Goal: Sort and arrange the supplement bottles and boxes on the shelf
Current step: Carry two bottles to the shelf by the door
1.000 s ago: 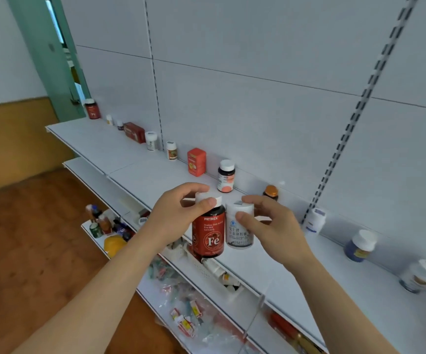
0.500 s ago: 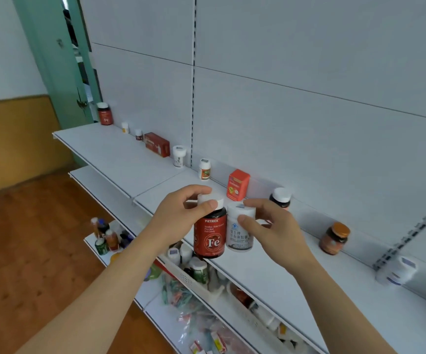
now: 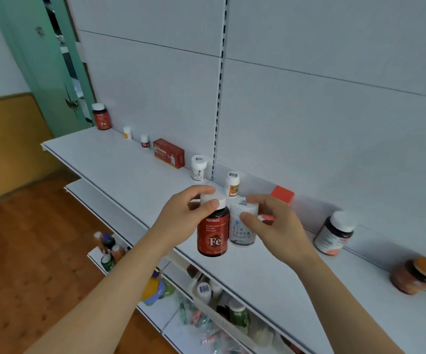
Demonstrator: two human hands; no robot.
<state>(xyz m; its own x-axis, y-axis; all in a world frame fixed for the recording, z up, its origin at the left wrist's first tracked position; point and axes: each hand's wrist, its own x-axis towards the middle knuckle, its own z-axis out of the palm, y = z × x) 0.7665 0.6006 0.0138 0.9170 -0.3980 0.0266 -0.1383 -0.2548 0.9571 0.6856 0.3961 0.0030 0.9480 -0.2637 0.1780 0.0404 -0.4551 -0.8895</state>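
Red-labelled, our Fe bottle [image 3: 213, 229] hangs from its white cap in our left hand [image 3: 184, 213], thumb in front, fingers curled behind. Touching its right side, the white bottle [image 3: 242, 226] sits pinched at its cap in our right hand [image 3: 275, 223]; whether either base rests on the shelf [image 3: 135, 172] we cannot tell. Just behind our right hand, an orange-red box [image 3: 282, 194] shows only its top corner. Beyond our hands stands a small white bottle [image 3: 232, 183]; farther left along the back panel, a white tub [image 3: 198, 167], a red carton [image 3: 168, 153] and a second Fe bottle [image 3: 101, 116]. Right of our hands, a dark bottle [image 3: 334, 232] and a blurred orange-lidded jar [image 3: 415, 274]. Goods below us are too cluttered to name.
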